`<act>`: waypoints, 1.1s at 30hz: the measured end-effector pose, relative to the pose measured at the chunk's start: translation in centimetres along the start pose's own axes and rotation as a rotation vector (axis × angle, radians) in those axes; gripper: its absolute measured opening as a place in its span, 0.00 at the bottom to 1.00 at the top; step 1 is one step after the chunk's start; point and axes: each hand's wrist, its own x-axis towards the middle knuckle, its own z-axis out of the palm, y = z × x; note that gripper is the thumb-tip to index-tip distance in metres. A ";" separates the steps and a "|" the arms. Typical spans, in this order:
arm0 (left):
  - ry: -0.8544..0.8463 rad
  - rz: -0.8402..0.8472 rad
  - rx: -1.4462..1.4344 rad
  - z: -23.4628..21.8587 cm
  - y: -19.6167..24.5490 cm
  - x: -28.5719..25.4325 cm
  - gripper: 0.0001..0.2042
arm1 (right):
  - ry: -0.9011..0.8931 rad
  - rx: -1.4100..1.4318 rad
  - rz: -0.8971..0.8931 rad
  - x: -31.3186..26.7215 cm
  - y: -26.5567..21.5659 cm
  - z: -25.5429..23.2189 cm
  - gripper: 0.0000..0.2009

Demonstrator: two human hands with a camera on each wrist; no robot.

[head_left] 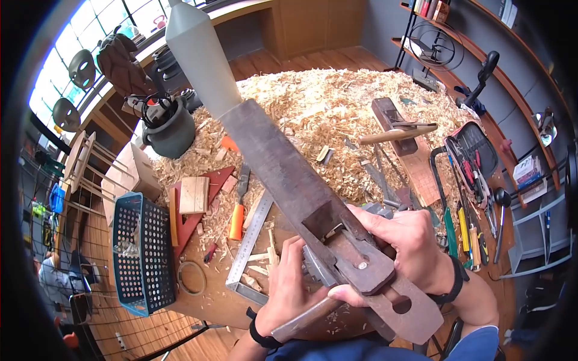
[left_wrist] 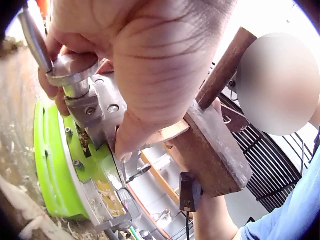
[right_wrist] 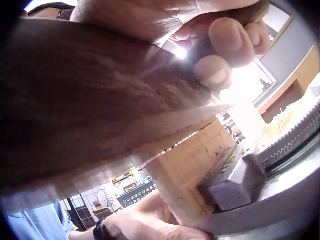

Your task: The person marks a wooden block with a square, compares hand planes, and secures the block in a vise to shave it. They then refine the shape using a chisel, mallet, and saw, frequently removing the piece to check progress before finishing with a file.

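My right hand (head_left: 415, 243) grips a long dark wooden hand plane (head_left: 283, 168) by its side near the rear, the thumb lying along the body. The plane lies slantwise across the head view, its iron (head_left: 415, 316) sticking out toward me. Under it, a light wooden block (right_wrist: 185, 170) is clamped in a metal vise (right_wrist: 235, 185), as the right wrist view shows; the plane mostly hides both from above. My left hand (head_left: 289, 283) holds the vise, fingers curled round it beside a metal knob (left_wrist: 75, 70), thumb against the jaw's other side.
A thick heap of shavings (head_left: 313, 90) covers the far bench. Another plane (head_left: 394, 123) lies there. To the left are a blue basket (head_left: 141, 253), a steel square (head_left: 253, 237) and an orange-handled chisel (head_left: 236, 219). A tool pouch (head_left: 475, 156) and saw (head_left: 442, 198) lie right.
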 end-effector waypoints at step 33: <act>0.076 0.072 0.133 0.2 -0.2 -0.7 0.45 | -0.082 0.327 0.290 0.1 -2.6 0.2 0.44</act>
